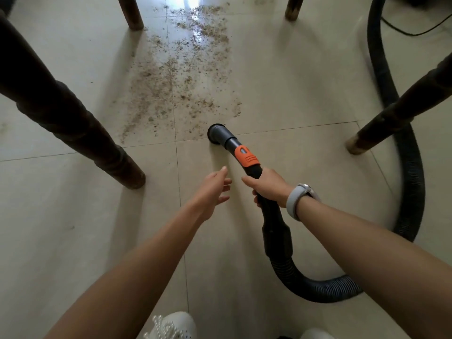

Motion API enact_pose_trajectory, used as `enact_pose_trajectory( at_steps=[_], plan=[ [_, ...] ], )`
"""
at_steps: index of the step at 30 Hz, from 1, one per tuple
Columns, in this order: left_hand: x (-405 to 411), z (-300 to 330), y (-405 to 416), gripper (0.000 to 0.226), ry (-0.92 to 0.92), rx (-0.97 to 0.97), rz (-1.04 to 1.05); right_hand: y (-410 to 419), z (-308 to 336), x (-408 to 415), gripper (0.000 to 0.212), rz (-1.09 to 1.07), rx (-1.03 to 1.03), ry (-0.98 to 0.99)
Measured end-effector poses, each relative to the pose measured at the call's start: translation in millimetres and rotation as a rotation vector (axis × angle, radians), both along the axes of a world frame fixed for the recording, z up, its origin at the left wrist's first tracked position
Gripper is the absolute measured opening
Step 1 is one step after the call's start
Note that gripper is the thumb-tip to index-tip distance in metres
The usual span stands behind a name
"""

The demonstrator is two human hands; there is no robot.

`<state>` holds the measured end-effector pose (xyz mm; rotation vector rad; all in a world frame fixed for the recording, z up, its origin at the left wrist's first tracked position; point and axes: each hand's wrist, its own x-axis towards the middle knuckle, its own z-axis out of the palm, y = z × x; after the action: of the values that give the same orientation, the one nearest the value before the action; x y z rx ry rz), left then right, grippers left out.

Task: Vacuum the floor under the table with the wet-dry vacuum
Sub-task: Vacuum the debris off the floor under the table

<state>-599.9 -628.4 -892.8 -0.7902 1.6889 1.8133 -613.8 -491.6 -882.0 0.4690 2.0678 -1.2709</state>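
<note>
Gripping the black vacuum wand (263,192) just behind its orange collar (247,157), the right hand (267,185) has its fingers curled round the tube, and a grey wristband (297,200) sits on that wrist. At about nine o'clock from it, just beside the wand but apart from it, the left hand (212,192) hovers with its fingers loosely spread, holding nothing. At twelve o'clock from the hands, the wand's round nozzle (216,133) meets the pale tiled floor (73,216), at the near edge of a wide scatter of brown debris (181,77) that runs on toward twelve o'clock, where glare brightens the tiles. Behind the grip, the ribbed black hose (413,182) curls toward five o'clock, passes under the right forearm, then climbs the right side of the view to one o'clock. Four dark wooden table legs (80,128) frame the debris: two thick ones at nine and three o'clock, two thinner ones at eleven and one. A thin black cord (411,33) lies near the hose at one o'clock. White shoes (171,325) show at six o'clock.
</note>
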Motion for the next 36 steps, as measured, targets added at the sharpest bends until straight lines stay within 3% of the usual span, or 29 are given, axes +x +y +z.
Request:
enact_pose_trajectory(
  at_steps=[3, 11, 14, 20, 24, 29, 36],
  plan=[
    [-15, 3, 6, 0.038, 0.013, 0.037, -0.045, -15, 4, 9, 0.020, 0.110, 0.033, -0.028],
    [-24, -10, -12, 0.037, 0.014, 0.168, 0.174, -14, -4, 63, 0.023, 0.208, 0.048, 0.020],
    [-25, -6, -8, 0.034, 0.031, 0.249, 0.225, -9, -2, 73, 0.034, 0.170, 0.098, 0.079],
    [-26, 1, 18, 0.039, -0.029, 0.320, 0.220, -18, 0, 89, 0.031, 0.076, 0.271, 0.205],
    [-31, 1, 28, 0.046, 0.005, 0.247, 0.144, -16, -2, 75, 0.029, 0.036, 0.204, 0.141],
    [-43, 3, 13, 0.039, 0.024, 0.227, 0.229, -19, -3, 60, 0.028, 0.084, 0.086, 0.121],
    [-52, 7, -9, 0.044, -0.026, 0.129, 0.220, -21, -8, 77, 0.044, 0.130, -0.079, 0.077]
  ],
)
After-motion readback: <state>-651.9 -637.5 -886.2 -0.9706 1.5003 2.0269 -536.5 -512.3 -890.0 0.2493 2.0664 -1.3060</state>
